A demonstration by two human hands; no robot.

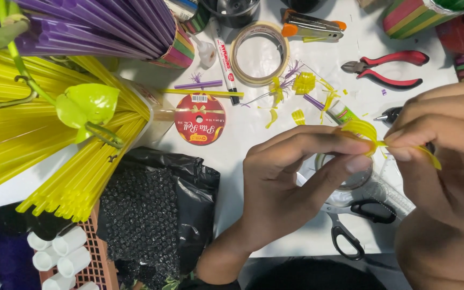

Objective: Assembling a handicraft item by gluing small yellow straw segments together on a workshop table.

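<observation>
Both hands, left hand (291, 182) and right hand (447, 156), pinching tight on a curly yellow straw piece (363, 131), above black scissors (358, 223).

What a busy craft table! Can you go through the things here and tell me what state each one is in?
Left hand: pinching the yellow strip.
Right hand: pinching the same strip.
Yellow strip: curled, held above the table.
Pliers: lying flat, handles apart.
Scissors: lying on the table, partly hidden.
Tape roll: lying flat.
Marker: capped, lying down.
Ribbon spool: lying flat.
</observation>
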